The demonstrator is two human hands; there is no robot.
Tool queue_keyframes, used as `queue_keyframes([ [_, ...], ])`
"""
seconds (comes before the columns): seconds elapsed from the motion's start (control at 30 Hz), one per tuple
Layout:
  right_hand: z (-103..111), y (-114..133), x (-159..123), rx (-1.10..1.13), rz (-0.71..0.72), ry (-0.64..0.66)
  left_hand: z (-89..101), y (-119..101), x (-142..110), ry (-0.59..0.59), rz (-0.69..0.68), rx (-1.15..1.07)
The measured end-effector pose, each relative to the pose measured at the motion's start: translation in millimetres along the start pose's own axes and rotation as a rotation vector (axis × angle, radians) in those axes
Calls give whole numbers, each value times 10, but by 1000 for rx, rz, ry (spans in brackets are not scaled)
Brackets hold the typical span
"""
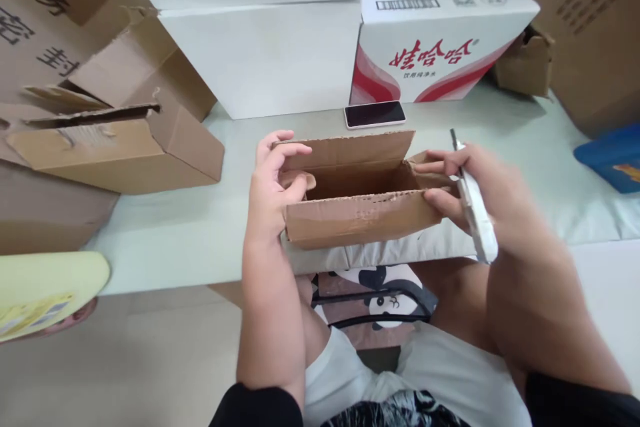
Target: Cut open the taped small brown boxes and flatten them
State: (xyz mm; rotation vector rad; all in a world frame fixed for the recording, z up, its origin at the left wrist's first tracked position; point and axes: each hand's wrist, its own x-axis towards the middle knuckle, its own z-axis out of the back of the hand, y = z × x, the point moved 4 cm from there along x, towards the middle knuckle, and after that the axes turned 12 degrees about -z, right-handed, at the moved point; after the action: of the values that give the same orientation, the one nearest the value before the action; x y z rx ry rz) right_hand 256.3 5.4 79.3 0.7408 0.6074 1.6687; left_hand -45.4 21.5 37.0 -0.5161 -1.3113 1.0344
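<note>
There were two bare hands, one left hand and one right hand, with one open carton and one white tool. One phone, one red-lettered box, one blue object and one pale yellow object lay around. Brown boxes at left numbered at least two; overlap hid the exact count.

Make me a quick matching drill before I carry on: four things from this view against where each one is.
1. open cardboard box
2. phone
3. white tool
4. blue object

A. at the right edge of the view
B. in the right hand alone
C. between the left hand and the right hand
D. lying by the white-and-red carton

Pairs: 1-C, 2-D, 3-B, 4-A
</note>
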Motion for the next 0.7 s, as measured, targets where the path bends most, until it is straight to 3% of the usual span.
queue_keyframes([
  [0.1,-67,-146,-97,186,-39,-23,17,-13,16,24,-32,58],
  [0.27,-58,44,-283,425,209,-14,-8,-79,-15,-74,-4,77],
  [0.4,-14,275,-378,300,283,36,-36,-63,-52,-29,67,65],
  [0.5,21,364,-461,149,242,-13,-4,-24,-65,1,113,80],
  [0.7,127,387,-587,164,36,-130,47,-19,-63,8,40,194],
])
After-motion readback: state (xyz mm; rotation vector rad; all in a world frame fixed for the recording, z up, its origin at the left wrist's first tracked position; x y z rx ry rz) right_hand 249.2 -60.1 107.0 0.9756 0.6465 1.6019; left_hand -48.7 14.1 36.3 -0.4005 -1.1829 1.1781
